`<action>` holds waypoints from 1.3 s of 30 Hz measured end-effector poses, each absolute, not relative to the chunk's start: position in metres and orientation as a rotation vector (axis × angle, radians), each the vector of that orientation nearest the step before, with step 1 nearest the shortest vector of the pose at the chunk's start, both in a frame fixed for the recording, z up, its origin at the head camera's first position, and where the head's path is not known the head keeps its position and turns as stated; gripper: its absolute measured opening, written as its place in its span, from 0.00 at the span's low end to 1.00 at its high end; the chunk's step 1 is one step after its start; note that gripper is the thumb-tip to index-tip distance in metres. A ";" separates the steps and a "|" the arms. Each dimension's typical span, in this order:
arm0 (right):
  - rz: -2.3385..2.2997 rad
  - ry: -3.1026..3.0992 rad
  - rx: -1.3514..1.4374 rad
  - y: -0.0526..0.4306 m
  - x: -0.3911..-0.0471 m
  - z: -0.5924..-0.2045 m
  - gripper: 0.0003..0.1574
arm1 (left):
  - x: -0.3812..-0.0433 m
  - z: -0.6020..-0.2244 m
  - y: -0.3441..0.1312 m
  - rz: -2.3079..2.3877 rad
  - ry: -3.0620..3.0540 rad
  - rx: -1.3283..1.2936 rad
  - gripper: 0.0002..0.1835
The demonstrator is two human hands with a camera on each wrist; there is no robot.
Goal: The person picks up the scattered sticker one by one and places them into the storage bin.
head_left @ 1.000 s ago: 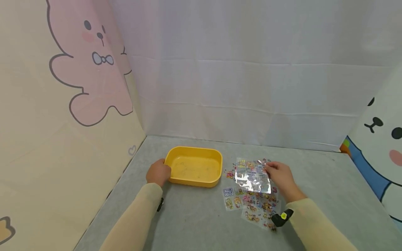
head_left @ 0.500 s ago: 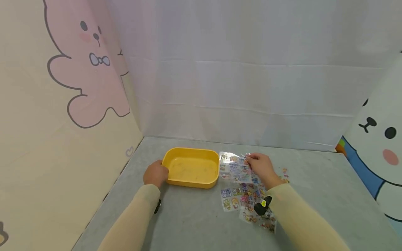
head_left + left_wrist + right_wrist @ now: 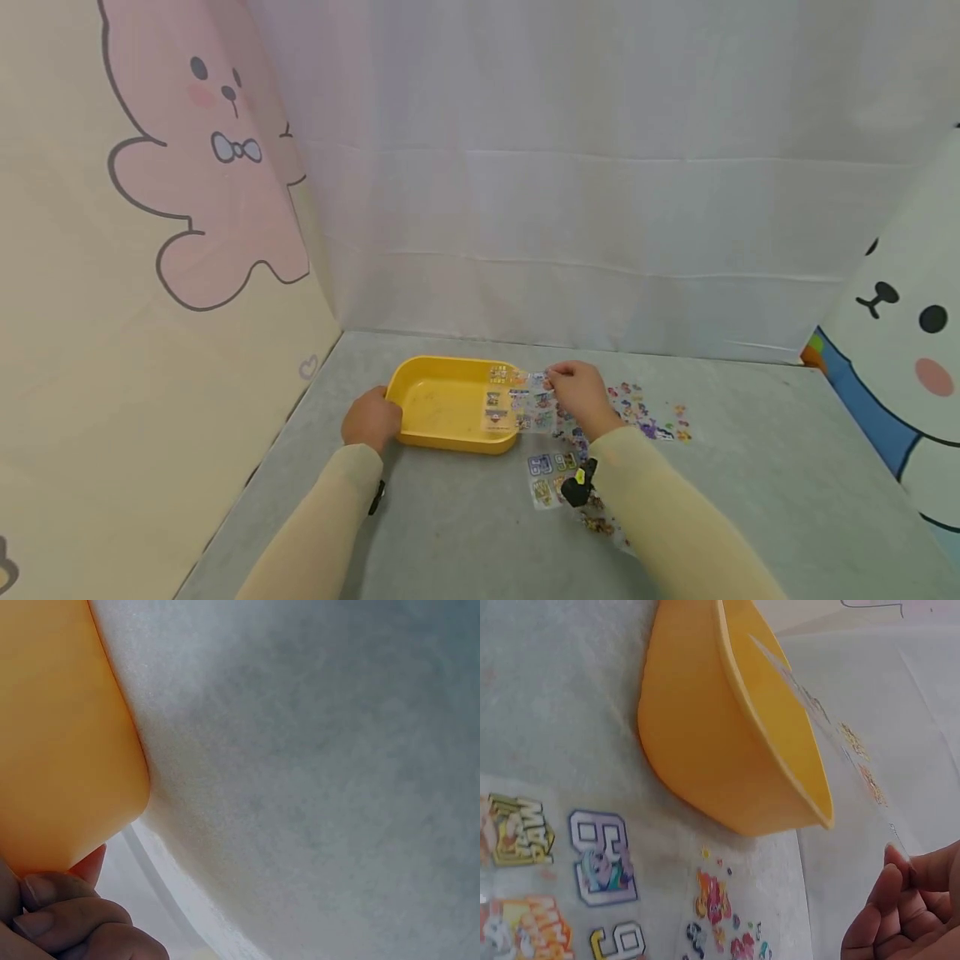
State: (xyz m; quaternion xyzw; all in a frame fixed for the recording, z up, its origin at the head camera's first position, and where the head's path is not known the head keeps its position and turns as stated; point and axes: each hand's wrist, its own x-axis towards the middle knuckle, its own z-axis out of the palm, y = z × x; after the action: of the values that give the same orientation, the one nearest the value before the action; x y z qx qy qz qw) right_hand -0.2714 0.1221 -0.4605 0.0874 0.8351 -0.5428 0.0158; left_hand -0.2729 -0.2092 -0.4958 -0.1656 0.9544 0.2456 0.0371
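A clear sticker sheet (image 3: 517, 402) with small coloured prints hangs from my right hand (image 3: 582, 395), pinched at its right edge between thumb and fingertips. Its left part overlaps the right end of a yellow tray (image 3: 442, 442), above the rim. In the right wrist view the sheet (image 3: 810, 699) appears almost edge-on beside the tray wall (image 3: 697, 720). My left hand (image 3: 372, 420) grips the tray's left end; the left wrist view shows its curled fingers (image 3: 75, 919) at the yellow wall (image 3: 67, 735). The tray's visible inside holds nothing.
More sticker sheets (image 3: 542, 492) lie overlapping on the grey table (image 3: 450, 525), partly hidden under my right forearm. Other printed sheets (image 3: 651, 414) lie right of my right hand. A white curtain (image 3: 570, 250) closes off the back, with a cartoon-printed wall (image 3: 217, 192) at left.
My right hand has carried the sticker sheet leftward, from above the other sheets to over the tray's right end. The left hand keeps its grip on the tray, which stays about where it was.
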 end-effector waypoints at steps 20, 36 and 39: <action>-1.401 2.795 0.202 0.048 -0.277 -0.451 0.11 | -0.270 -0.496 -0.209 0.803 2.916 -0.545 0.26; -0.637 3.158 -0.117 0.040 -0.270 -0.461 0.12 | -0.267 -0.493 -0.209 0.819 2.940 -0.514 0.26; -0.481 3.235 -0.144 0.043 -0.272 -0.464 0.12 | -0.268 -0.494 -0.210 0.813 2.945 -0.512 0.26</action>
State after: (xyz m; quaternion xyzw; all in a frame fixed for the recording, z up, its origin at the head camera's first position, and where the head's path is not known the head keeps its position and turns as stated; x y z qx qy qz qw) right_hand -0.2722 0.0431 -0.4637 -0.0439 0.9860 -0.1465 -0.0661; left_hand -0.2675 -0.2096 -0.4940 -0.1653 0.9505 0.2624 0.0219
